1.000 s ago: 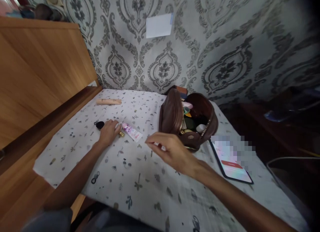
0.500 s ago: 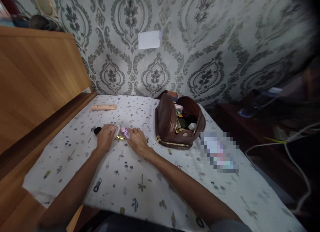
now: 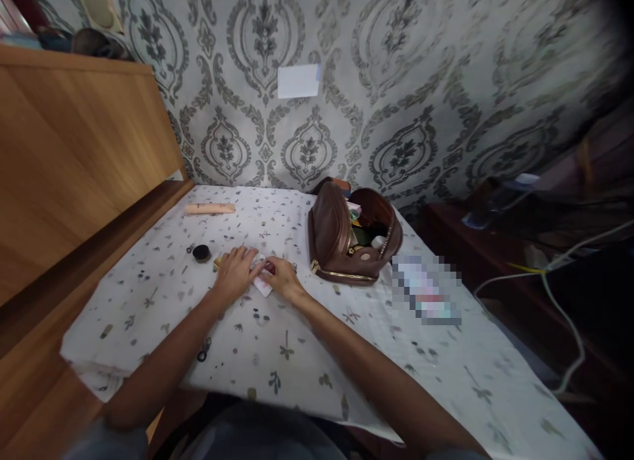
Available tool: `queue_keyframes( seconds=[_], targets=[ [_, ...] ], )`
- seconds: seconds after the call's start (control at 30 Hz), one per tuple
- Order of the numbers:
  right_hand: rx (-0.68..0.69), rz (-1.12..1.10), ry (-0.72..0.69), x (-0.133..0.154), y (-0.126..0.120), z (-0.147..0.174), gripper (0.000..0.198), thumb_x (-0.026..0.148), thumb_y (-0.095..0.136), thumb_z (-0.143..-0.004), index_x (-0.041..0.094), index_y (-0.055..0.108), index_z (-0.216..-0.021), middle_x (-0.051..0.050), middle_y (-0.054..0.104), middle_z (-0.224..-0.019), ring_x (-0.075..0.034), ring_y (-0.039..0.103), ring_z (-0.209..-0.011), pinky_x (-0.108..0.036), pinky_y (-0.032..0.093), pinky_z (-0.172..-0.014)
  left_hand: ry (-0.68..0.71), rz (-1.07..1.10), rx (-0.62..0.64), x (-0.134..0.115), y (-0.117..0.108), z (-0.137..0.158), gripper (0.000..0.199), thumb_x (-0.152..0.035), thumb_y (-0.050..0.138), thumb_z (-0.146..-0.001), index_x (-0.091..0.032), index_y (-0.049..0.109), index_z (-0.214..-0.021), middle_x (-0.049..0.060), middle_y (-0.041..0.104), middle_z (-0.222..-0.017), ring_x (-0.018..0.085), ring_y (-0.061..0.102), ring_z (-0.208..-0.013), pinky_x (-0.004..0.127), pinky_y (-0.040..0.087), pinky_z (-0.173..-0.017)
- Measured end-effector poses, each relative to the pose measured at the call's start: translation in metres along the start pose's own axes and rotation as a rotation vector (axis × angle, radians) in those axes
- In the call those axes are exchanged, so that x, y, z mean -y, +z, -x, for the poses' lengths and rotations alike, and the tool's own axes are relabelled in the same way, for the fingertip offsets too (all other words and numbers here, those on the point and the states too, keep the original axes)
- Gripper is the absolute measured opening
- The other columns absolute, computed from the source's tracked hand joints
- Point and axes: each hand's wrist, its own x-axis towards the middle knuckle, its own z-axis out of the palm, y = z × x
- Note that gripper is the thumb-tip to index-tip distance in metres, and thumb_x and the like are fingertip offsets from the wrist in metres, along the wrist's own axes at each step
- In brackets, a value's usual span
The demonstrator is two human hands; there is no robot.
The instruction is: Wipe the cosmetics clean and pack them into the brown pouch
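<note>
Side by side on the patterned cloth, my left hand (image 3: 236, 271) and my right hand (image 3: 284, 280) meet over a small white-and-pink item (image 3: 262, 285). Both hands have their fingers closed around it, and they cover most of it, so its exact kind is not clear. A bit of something gold (image 3: 216, 264) pokes out by the left hand's knuckles. To the left of that hand lies a small round black-topped jar (image 3: 201, 253). Further back is a peach-coloured tube-like item (image 3: 210, 209).
An unzipped brown leather bag (image 3: 329, 232) full of small items stands right of my hands. Beyond it lies a blurred-out object (image 3: 426, 291). Wooden furniture (image 3: 84, 129) borders the left; a clear bottle (image 3: 500, 201) and white cables (image 3: 569, 328) are at the right.
My hands have come together over the small white-and-pink item. The left hand moved right, uncovering the black-topped jar. The gold item now shows only at the left hand's far side.
</note>
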Motion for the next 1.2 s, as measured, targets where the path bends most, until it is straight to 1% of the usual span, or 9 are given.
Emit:
queue_keyframes(
  seconds=[0.13, 0.27, 0.37, 0.47, 0.67, 0.8, 0.87, 1.03, 1.2],
  targets=[
    [0.007, -0.080, 0.047, -0.002, 0.001, 0.004, 0.022, 0.015, 0.068, -0.072, 0.019, 0.073, -0.094, 0.002, 0.064, -0.073, -0.013, 0.056, -0.070, -0.024, 0.041, -0.067, -0.088, 0.018, 0.047, -0.001, -0.001, -0.002, 0.033, -0.043, 0.045, -0.099, -0.019, 0.066, -0.107, 0.012, 0.065, -0.103, 0.029, 0.059, -0.100, 0.039, 0.043, -0.083],
    [0.058, -0.198, 0.077, 0.001, 0.003, 0.012, 0.002, 0.016, 0.070, -0.068, 0.017, 0.069, -0.068, 0.006, 0.052, -0.058, -0.010, 0.048, -0.064, -0.022, 0.034, -0.063, -0.100, 0.115, 0.048, 0.002, 0.000, -0.010, 0.030, -0.039, 0.042, -0.100, -0.020, 0.065, -0.093, 0.009, 0.066, -0.092, 0.025, 0.061, -0.090, 0.033, 0.042, -0.078],
    [0.107, -0.340, 0.131, 0.004, 0.008, 0.019, 0.016, 0.018, 0.072, -0.066, 0.016, 0.060, -0.057, 0.007, 0.046, -0.053, -0.009, 0.046, -0.060, -0.022, 0.032, -0.058, -0.076, 0.165, 0.024, 0.006, -0.003, -0.011, 0.033, -0.040, 0.038, -0.100, -0.020, 0.062, -0.089, 0.006, 0.066, -0.086, 0.022, 0.061, -0.084, 0.031, 0.041, -0.074],
    [0.150, -0.517, 0.221, 0.006, 0.011, 0.027, 0.021, 0.028, 0.073, -0.071, 0.017, 0.058, -0.062, 0.006, 0.050, -0.052, -0.009, 0.047, -0.052, -0.021, 0.034, -0.052, -0.077, 0.254, -0.044, 0.009, -0.008, -0.008, 0.037, -0.042, 0.033, -0.100, -0.019, 0.060, -0.088, 0.005, 0.065, -0.081, 0.021, 0.059, -0.077, 0.030, 0.041, -0.071],
    [0.055, -0.836, 0.304, 0.005, 0.012, 0.044, 0.032, 0.045, 0.074, -0.074, 0.016, 0.060, -0.079, 0.002, 0.060, -0.065, -0.008, 0.051, -0.050, -0.020, 0.039, -0.047, -0.290, 0.708, -0.168, 0.001, -0.019, -0.008, 0.042, -0.057, 0.043, -0.090, -0.021, 0.063, -0.095, 0.003, 0.067, -0.082, 0.020, 0.059, -0.076, 0.030, 0.044, -0.070],
    [0.071, -1.174, 0.307, -0.003, 0.016, 0.052, 0.052, 0.048, 0.089, -0.052, 0.015, 0.063, -0.082, 0.003, 0.062, -0.066, -0.008, 0.052, -0.051, -0.020, 0.037, -0.046, -0.492, 1.118, -0.049, -0.018, -0.022, -0.006, 0.051, -0.069, 0.052, -0.080, -0.019, 0.062, -0.084, 0.000, 0.062, -0.068, 0.018, 0.056, -0.062, 0.027, 0.045, -0.058],
    [0.076, -1.240, 0.279, -0.007, 0.018, 0.054, 0.062, 0.052, 0.093, -0.042, 0.015, 0.065, -0.083, 0.004, 0.062, -0.064, -0.008, 0.052, -0.050, -0.020, 0.036, -0.046, -0.551, 1.234, 0.019, -0.026, -0.021, -0.005, 0.053, -0.072, 0.057, -0.076, -0.019, 0.059, -0.078, -0.002, 0.058, -0.062, 0.015, 0.052, -0.056, 0.026, 0.043, -0.052],
    [0.074, -1.164, 0.243, -0.006, 0.019, 0.056, 0.065, 0.058, 0.092, -0.033, 0.016, 0.064, -0.075, 0.006, 0.062, -0.063, -0.007, 0.052, -0.053, -0.021, 0.036, -0.052, -0.625, 1.119, -0.004, -0.037, -0.027, -0.007, 0.058, -0.079, 0.057, -0.068, -0.021, 0.052, -0.064, -0.003, 0.053, -0.054, 0.015, 0.046, -0.051, 0.028, 0.040, -0.049],
    [0.053, -1.070, 0.282, -0.002, 0.018, 0.056, 0.061, 0.045, 0.096, -0.029, 0.017, 0.057, -0.066, 0.009, 0.057, -0.061, -0.007, 0.047, -0.057, -0.022, 0.032, -0.055, -0.722, 0.914, -0.001, -0.040, -0.032, -0.009, 0.054, -0.076, 0.046, -0.073, -0.024, 0.054, -0.059, 0.002, 0.059, -0.052, 0.022, 0.054, -0.054, 0.035, 0.047, -0.053]
  ],
)
